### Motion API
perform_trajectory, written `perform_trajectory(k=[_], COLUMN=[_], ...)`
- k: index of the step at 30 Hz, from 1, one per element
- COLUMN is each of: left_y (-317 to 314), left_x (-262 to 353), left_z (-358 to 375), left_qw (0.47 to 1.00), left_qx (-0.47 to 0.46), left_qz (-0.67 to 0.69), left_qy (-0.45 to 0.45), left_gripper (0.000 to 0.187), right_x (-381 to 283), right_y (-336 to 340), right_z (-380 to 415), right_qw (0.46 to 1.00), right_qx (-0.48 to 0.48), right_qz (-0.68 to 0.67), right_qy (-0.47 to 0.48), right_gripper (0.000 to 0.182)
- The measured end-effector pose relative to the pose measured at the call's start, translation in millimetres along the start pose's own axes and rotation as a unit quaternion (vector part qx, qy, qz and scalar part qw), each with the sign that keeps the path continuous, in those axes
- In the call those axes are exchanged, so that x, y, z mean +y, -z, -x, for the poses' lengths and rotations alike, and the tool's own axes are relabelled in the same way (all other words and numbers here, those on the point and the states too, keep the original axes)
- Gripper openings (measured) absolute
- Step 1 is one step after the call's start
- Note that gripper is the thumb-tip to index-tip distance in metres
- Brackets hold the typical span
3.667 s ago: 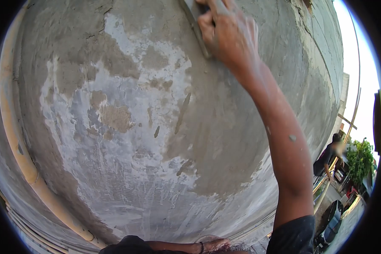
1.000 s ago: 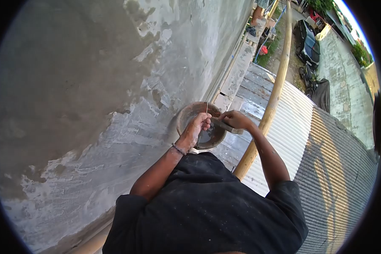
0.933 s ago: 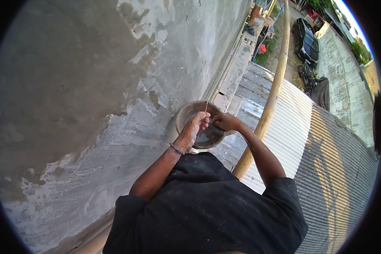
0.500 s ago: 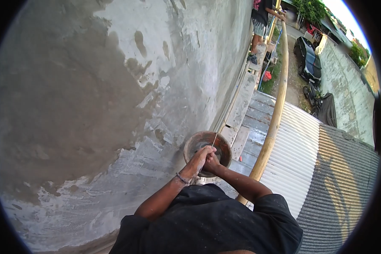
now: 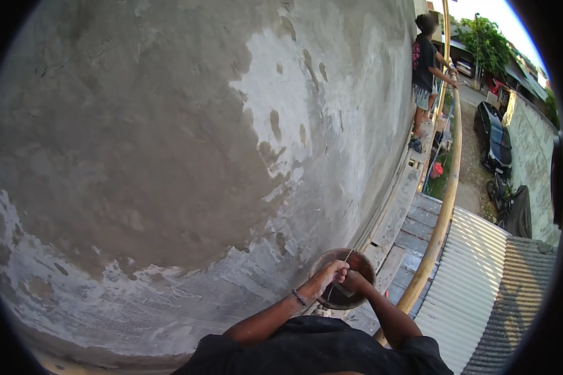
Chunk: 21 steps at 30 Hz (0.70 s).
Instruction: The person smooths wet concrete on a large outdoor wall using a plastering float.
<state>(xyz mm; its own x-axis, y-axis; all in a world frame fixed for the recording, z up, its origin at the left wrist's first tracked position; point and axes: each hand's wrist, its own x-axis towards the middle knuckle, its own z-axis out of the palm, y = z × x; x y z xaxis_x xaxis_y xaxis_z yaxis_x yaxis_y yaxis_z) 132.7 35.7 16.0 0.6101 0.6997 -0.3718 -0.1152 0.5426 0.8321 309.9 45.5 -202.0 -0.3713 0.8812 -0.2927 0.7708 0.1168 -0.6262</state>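
A round, mortar-stained bucket (image 5: 363, 260) is in front of my body, beside the wall. My left hand (image 5: 331, 275), with a dark bracelet at its wrist, is closed around the bucket's thin wire handle (image 5: 330, 293) above the opening. Right beside it, my right hand (image 5: 355, 282) reaches over the rim with its fingers curled inside the bucket. What those fingers hold, if anything, I cannot tell. To the left rises a large wall (image 5: 150, 156) with a dark, damp-looking plaster patch and paler, streaked areas.
Narrow planks (image 5: 399, 209) run along the wall's foot. A bamboo rail (image 5: 441, 234) curves along their outer side, above corrugated roofing (image 5: 472, 269). Farther along the planks stands a person (image 5: 424, 69) with a hand on the rail. A black car (image 5: 494, 137) is parked below.
The view has swung left, so the bucket and rail appear farther right and lower. My hands, pressed together before, are now slightly apart over the bucket.
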Motion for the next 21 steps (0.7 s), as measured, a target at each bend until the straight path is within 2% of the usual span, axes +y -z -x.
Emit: perform_trajectory(k=[1, 2, 3, 5, 6, 7, 8, 9, 10, 11, 13, 14, 15, 21], left_y=[-1, -3, -5, -5, -8, -6, -7, -5, -2, -8, 13, 13, 11, 18], left_x=[-2, -4, -4, -8, -5, -7, -6, -5, -7, 0, -25, -23, -24, -29], left_z=[0, 0, 1, 1, 2, 1, 3, 4, 4, 10, -9, -8, -7, -8], left_qw=[1.0, 1.0, 1.0, 0.999, 0.998, 0.998, 0.998, 0.998, 0.998, 0.994, 0.994, 0.994, 0.992, 0.986], left_qx=[0.002, -0.001, -0.003, -0.005, 0.012, 0.018, 0.03, 0.031, 0.042, 0.056, 0.037, 0.04, 0.056, 0.065], left_qz=[-0.003, 0.014, 0.029, 0.048, 0.057, 0.046, 0.05, 0.053, 0.043, 0.089, 0.103, 0.102, 0.113, 0.155], left_qy=[-0.004, 0.001, 0.003, 0.009, 0.033, 0.026, 0.033, 0.029, 0.031, 0.018, 0.012, 0.006, 0.008, -0.013], left_gripper=[0.036, 0.035, 0.035, 0.035, 0.037, 0.04, 0.044, 0.048, 0.05, 0.036, 0.036, 0.036, 0.037, 0.038], right_x=[-7, -22, -40, -39, -21, -24, -15, -21, -33, -40, -25, -20, -10, -5], right_y=[16, 43, 68, 69, 48, 49, 36, 31, 36, 36, 18, 15, 18, 49], right_z=[6, 28, 46, 56, 49, 58, 65, 67, 76, 81, 72, 68, 63, 76], right_qw=[1.0, 0.989, 0.955, 0.92, 0.886, 0.907, 0.948, 0.911, 0.894, 0.873, 0.868, 0.848, 0.85, 0.741], right_qx=[0.002, -0.055, -0.112, -0.074, -0.028, -0.031, 0.03, 0.048, 0.079, 0.107, 0.133, 0.128, 0.126, 0.119], right_qz=[0.002, -0.107, -0.212, -0.352, -0.428, -0.383, -0.312, -0.388, -0.421, -0.456, -0.464, -0.502, -0.5, -0.657], right_qy=[0.005, -0.087, -0.173, -0.155, -0.176, -0.174, -0.052, -0.134, -0.133, -0.137, -0.117, -0.115, -0.111, -0.069], right_gripper=[0.021, 0.027, 0.034, 0.038, 0.035, 0.033, 0.03, 0.025, 0.024, 0.023, 0.021, 0.017, 0.017, 0.017])
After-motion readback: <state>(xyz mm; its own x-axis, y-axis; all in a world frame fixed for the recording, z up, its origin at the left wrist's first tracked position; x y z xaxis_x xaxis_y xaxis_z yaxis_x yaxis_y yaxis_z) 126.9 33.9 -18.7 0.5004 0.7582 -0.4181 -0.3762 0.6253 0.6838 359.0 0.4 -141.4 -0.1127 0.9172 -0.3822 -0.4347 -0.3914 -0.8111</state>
